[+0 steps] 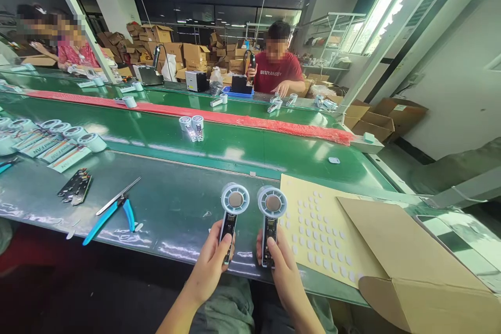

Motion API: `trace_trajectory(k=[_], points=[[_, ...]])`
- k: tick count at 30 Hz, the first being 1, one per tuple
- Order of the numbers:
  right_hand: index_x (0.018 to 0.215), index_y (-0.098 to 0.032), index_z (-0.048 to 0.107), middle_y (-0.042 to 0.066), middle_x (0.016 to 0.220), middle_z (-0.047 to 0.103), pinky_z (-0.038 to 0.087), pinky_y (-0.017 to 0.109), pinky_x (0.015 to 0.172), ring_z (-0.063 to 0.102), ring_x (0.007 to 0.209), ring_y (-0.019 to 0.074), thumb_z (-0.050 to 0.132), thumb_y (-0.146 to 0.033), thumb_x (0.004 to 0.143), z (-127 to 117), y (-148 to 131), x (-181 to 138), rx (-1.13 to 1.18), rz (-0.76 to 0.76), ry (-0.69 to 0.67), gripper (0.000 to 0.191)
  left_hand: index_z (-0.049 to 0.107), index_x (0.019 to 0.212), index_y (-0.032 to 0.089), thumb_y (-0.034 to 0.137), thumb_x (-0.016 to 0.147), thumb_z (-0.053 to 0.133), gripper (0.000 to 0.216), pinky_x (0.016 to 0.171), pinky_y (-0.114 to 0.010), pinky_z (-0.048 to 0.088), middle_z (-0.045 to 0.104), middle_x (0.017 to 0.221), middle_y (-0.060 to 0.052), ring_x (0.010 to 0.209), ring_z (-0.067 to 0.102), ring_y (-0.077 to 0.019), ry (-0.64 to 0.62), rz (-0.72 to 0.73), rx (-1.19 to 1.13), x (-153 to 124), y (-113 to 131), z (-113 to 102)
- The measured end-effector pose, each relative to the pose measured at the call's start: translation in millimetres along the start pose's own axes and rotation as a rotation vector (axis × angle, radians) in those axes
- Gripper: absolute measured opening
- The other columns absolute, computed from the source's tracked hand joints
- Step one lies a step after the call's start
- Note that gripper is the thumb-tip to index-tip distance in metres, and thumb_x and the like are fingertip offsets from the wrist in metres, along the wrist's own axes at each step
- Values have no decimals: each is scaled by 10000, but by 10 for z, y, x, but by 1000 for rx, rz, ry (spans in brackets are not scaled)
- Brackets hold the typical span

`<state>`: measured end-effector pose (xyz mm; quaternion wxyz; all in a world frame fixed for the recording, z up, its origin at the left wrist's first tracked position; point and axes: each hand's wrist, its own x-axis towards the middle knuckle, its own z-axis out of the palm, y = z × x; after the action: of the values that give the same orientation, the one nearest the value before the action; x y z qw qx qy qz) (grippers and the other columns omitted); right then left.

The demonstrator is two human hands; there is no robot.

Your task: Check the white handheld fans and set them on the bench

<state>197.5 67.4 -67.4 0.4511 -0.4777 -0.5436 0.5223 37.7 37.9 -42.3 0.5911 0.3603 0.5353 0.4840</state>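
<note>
Left hand [211,266]: closed around the handle of the left mini fan [233,209]. Right hand [279,266]: closed around the right mini fan [271,214]. Both fans upright, side by side, long axes pointing away, heads over the worktop [176,209]. Sticker sheet [313,229] just right; blue pliers [111,216] left.

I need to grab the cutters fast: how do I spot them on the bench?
Start at the dark bench, left of the left hand. The cutters lie there beside silver tweezers; only the cutters have bright blue handles.
</note>
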Motion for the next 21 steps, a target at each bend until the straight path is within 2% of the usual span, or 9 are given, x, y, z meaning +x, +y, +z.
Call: trace_trajectory(k=[4,10,14,16,18,19,21], points=[[1139,-217,516,55,869,571,463,322,656,542,813,235,391,-554,884,5,10,-5,50,28,-13,441,423,909,224,571,819,451,359,427,-158,193,374,697,38,520,274,-62,-25,12,-10,16,-7,-5],[1109,-206,480,42,840,565,456,312,610,533,678,195,394,-509,888,38,13,3,119,0,-4,384,413,900,224,564,816,465,355,401,-141,222,392,730,31,545,315,-66,-29,31,5,18,11,8],[1214,-212,327,28,872,569,423,264,488,520,584,159,537,-426,808,63,6,-3,109,27,17,505,420,940,232,549,826,459,339,395,-139,230,374,756,28,567,322,-71,-16,27,10,41,20,11],[1204,-209,296,43,938,566,399,250,426,508,525,139,522,-404,790,46,-18,-2,83,90,-8,510,421,975,237,548,830,451,345,384,-147,207,363,747,31,547,291,-70,-20,15,6,57,11,3],[1174,-193,326,78,1027,557,450,291,481,534,540,148,459,-400,802,3,-69,5,-33,117,-49,446,422,986,238,541,835,449,339,380,-155,192,361,733,33,534,273,-71,-25,4,-1,69,-3,-10],[1175,-182,346,99,1076,550,484,337,573,573,622,179,429,-396,812,-27,-102,12,-141,110,-57,430,424,989,239,538,836,450,337,381,-157,194,363,727,34,533,273,-71,-23,0,-2,73,-10,-17],[1196,-155,399,128,1127,545,459,439,779,580,876,266,395,-411,838,-106,-171,27,-418,68,-56,440,428,1013,242,539,832,457,349,385,-159,205,369,714,35,533,281,-73,-16,-10,9,76,-18,-26]])
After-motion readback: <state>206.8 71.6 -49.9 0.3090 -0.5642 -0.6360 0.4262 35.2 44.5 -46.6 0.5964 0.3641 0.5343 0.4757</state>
